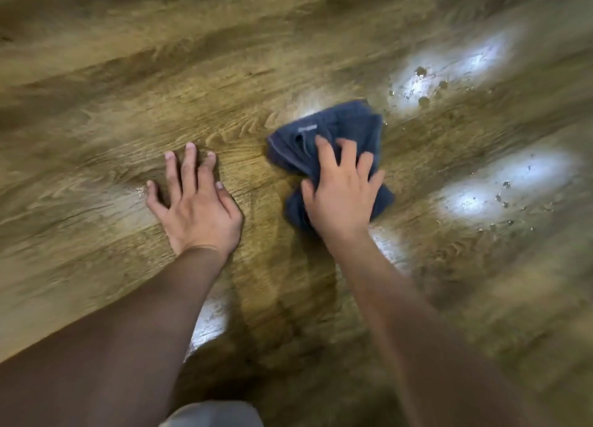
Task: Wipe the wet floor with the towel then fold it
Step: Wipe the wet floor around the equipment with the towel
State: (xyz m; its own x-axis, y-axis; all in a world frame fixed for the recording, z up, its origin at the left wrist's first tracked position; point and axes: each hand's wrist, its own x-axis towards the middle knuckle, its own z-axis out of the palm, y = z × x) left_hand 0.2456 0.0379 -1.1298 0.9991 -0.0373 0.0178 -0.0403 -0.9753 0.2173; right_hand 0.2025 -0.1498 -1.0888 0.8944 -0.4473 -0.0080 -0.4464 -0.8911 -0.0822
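Hands: right (341,198) pressing bunched towel (340,128); left (195,205) flat on floor (96,121) beside.

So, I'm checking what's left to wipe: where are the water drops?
In the head view, the drops lie on the floor right of the towel, beyond the right hand.

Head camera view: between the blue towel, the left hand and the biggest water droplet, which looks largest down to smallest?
1. Blue towel, bunched under the right hand.
2. Left hand, nearly as large, so unsure.
3. Water droplet, far smallest.
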